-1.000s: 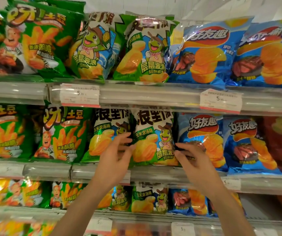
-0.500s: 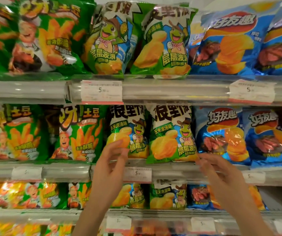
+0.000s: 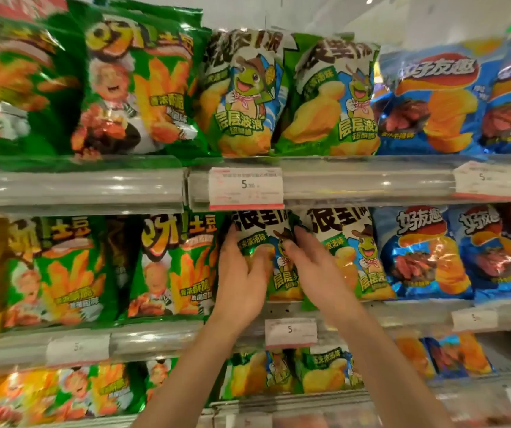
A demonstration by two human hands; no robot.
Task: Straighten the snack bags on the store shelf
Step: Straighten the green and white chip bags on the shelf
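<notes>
Both forearms are bare up to the frame's bottom edge, and the left hand (image 3: 242,273) and right hand (image 3: 316,273) are uncovered.

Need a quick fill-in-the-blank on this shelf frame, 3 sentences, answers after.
1. Both hands, left hand and right hand, hold one turtle chip bag on the ____ shelf.
2. Right of the turtle bags on that shelf stand ____ bags showing ridged chips and meat.
3. The price tag above the held bag shows the digit ____.

Missing words: middle; blue; 5
</notes>
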